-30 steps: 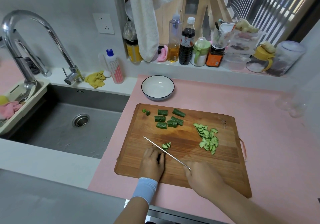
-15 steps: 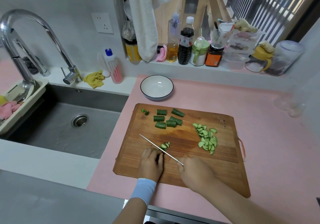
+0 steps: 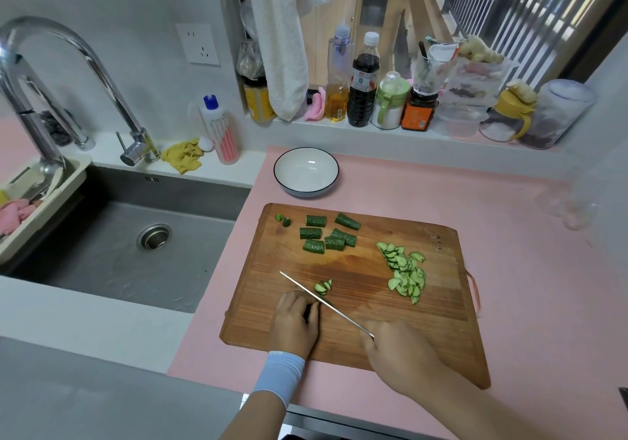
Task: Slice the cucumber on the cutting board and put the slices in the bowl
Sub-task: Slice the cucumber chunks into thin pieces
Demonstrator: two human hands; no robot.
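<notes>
Wooden cutting board [image 3: 424, 337]: your left hand [image 3: 295, 322] curls over a cucumber piece [image 3: 308, 312], your right hand [image 3: 397, 349] grips the knife [image 3: 323, 303], blade just beside a few thin slices [image 3: 323, 286]

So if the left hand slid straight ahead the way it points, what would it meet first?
The knife blade, which crosses right in front of the left hand; the cut slices lie just beyond. How high the blade sits over the cutting board is unclear.

Soft even daylight; wide-angle edge distortion; mild blur
</notes>
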